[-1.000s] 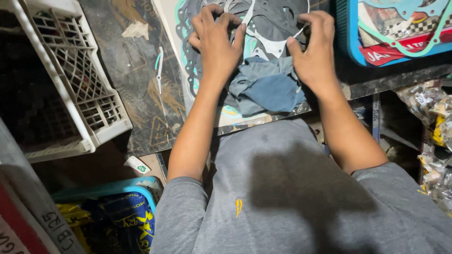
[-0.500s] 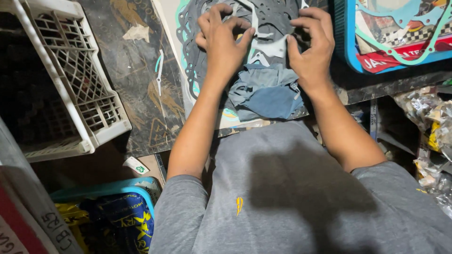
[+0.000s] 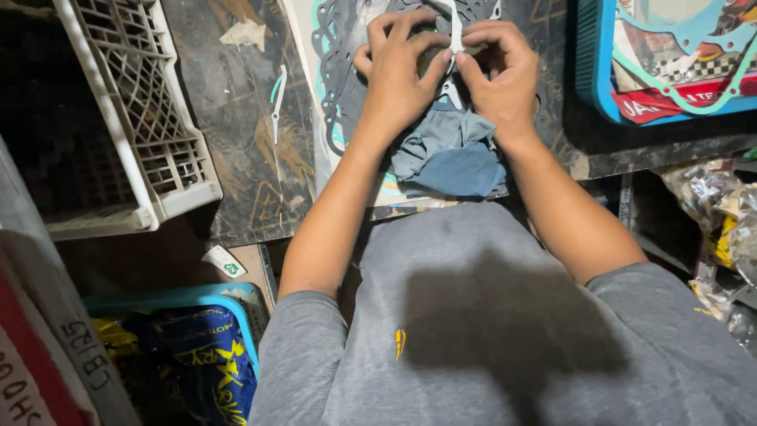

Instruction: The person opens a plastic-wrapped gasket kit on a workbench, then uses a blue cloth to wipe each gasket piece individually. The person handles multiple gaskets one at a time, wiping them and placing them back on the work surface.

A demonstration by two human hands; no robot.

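Head view: 2 hands, left hand (image 3: 398, 75) and right hand (image 3: 498, 75), meet fingertip to fingertip, pinching a pale gasket strip (image 3: 456, 35) running away from the body, equally near both.

Two hands, left hand (image 3: 397, 72) and right hand (image 3: 499, 75), at top centre. One blue-grey rag (image 3: 449, 154) below them. One white plastic crate (image 3: 150, 118) at upper left. Two blue trays: upper right (image 3: 587, 71), lower left (image 3: 169, 298).

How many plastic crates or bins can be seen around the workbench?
3: a white lattice crate at upper left, a blue bin of gaskets at upper right, and a blue bin of packets at lower left. Others may lie outside the frame.
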